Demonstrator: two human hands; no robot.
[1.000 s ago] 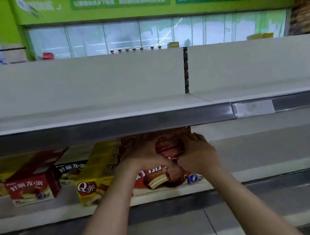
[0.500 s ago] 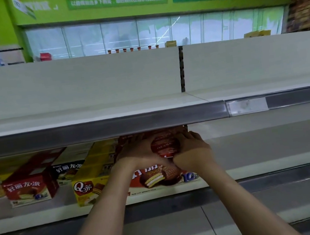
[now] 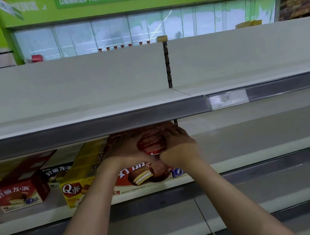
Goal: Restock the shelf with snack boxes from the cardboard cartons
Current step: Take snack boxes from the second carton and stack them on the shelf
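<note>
A red snack box [image 3: 151,146] is gripped from both sides — left hand [image 3: 124,152] and right hand [image 3: 179,150], fingers curled round it — atop another red box [image 3: 148,175] on the shelf [image 3: 256,154], just right of the yellow box [image 3: 80,186].

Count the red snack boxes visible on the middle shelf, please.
2. One red snack box stands at the left; another red snack box is under both hands, beside the yellow box. More may be hidden behind.

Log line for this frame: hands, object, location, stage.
hands: left hand and right hand hold red snack box | location: atop red box, middle shelf | stage: placing
</note>
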